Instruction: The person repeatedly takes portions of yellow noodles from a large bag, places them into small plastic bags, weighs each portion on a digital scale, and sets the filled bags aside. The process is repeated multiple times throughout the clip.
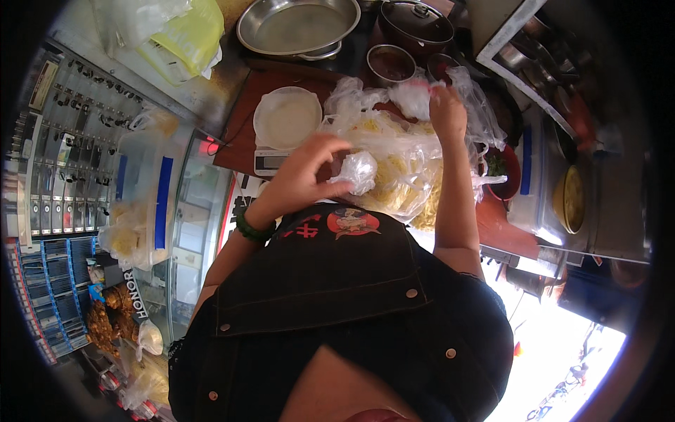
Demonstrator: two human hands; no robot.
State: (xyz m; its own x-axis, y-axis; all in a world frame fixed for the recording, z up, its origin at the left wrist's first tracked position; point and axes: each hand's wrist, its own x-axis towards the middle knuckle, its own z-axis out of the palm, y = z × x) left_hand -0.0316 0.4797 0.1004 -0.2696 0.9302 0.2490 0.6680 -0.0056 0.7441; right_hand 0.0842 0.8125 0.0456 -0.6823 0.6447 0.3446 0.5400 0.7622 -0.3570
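Observation:
My left hand (311, 166) curves beside a small knotted clear plastic bag (359, 173) with pale contents. Its thumb is at the bag's lower edge, and the fingers are spread apart from it. Further off, my right hand (448, 113) pinches a crumpled white plastic bag (412, 100) with a red part near the fingertips. Beneath both hands lies a large clear plastic bag (395, 174) of yellow noodles. Left of it, a round white bowl (288, 118) sits on a digital kitchen scale (270, 162).
Behind the reddish-brown board (237, 118) stand a wide steel pan (300, 26), a lidded pot (416, 26) and a steel bowl (391, 64) of dark sauce. A red bowl (505, 171) with greens is at right. A glass display case (195, 195) borders the left side.

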